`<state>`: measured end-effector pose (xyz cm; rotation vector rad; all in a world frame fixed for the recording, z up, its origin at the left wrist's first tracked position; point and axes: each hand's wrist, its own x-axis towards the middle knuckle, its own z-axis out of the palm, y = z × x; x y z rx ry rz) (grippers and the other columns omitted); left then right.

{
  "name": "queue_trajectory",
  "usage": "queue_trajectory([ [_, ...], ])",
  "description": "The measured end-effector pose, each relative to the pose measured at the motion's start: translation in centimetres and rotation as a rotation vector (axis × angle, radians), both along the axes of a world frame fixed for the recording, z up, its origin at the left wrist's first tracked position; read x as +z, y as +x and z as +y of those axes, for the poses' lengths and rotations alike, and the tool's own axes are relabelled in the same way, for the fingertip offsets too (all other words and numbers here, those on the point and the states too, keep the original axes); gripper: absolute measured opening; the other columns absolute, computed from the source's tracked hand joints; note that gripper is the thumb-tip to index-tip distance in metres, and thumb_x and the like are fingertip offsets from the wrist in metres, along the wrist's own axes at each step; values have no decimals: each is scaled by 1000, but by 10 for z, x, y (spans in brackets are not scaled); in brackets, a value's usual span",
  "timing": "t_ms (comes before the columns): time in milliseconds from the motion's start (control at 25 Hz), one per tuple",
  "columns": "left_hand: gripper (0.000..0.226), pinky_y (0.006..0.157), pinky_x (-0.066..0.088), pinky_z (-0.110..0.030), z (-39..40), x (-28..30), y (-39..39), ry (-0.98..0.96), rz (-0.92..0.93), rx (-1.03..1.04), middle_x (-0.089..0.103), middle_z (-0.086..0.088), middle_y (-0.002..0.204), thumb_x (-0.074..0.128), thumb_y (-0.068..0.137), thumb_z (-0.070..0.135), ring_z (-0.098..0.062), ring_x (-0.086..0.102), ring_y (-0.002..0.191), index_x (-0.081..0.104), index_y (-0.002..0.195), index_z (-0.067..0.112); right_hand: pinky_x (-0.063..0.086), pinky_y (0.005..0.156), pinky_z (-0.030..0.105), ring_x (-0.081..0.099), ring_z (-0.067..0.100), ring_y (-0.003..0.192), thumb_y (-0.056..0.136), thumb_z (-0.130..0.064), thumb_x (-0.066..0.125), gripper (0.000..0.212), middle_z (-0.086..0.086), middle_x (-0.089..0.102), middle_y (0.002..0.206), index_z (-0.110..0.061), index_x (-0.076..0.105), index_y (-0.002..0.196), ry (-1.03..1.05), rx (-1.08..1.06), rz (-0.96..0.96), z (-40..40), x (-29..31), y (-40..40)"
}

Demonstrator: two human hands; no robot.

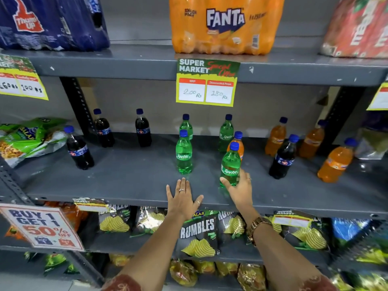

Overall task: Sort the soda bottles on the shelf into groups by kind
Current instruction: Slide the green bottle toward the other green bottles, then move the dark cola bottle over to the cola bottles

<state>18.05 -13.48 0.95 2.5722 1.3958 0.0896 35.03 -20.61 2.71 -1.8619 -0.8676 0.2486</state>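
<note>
While the head camera looks down at a grey metal shelf (130,181), two bare forearms reach toward small soda bottles standing on it. The right hand (241,190) grips the lower part of a green Sprite bottle (230,164) near the front edge, thumb on its left side and fingers wrapped round the right. The left hand (182,198) lies flat and open on the shelf's front edge, fingers spread, holding nothing, just in front of a second green bottle (184,153).

Directly behind the held bottle, an orange bottle (237,143) stands partly hidden. Two more green bottles (226,133) stand further back in the middle of the shelf. At the left, three dark cola bottles (143,129) stand well apart from one another. At the right, a fourth cola bottle (283,157) stands among three orange bottles (275,137).

Green snack bags (29,139) lie at the far left of the same shelf. On the shelf above sits an orange Fanta multipack (224,26), with a yellow price sign (206,82) hanging below it. Dark chip bags (197,234) fill the shelf underneath, behind the forearms. A watch (257,227) is on the right wrist.
</note>
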Motion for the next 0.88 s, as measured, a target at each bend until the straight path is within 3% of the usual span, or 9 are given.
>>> queue_trajectory([
  [240,79,116,-4,-55,1,0,5,14,1,20,3,-6,160,22,92,61,-22,-2,147,4,148,9,47,90,47,54,31,102,67,-34,78,63,9,57,107,-9,46,116,52,-17,39,10,-2,3],
  [400,79,116,-3,-54,0,1,5,17,-7,26,4,-6,160,23,92,61,-22,-1,147,4,148,9,47,86,38,52,23,98,63,-31,81,71,0,49,102,-13,37,116,99,-20,93,13,-2,3],
  [520,78,116,-3,-55,-1,2,5,17,3,30,4,-6,160,23,92,61,-22,-1,147,4,148,9,46,84,38,47,20,97,69,-30,76,63,2,45,104,-14,35,113,169,-46,58,6,-5,7],
  [600,77,115,-3,-56,-3,3,7,13,14,42,3,-7,160,22,93,60,-23,-2,147,3,148,8,47,84,48,48,25,96,77,-16,67,46,6,44,103,-9,36,112,213,-115,61,0,-4,17],
  [680,77,116,-4,-56,-7,4,11,12,24,56,2,-9,160,21,94,58,-25,-2,147,2,148,7,45,85,50,50,30,96,79,-2,58,37,13,45,104,-4,39,111,226,-248,78,-6,1,30],
  [880,79,115,-4,-55,-13,5,22,-17,33,82,-1,-11,160,20,93,59,-27,-4,147,0,147,6,36,97,46,43,42,113,77,1,59,44,27,42,122,3,39,115,260,-530,105,-27,7,76],
])
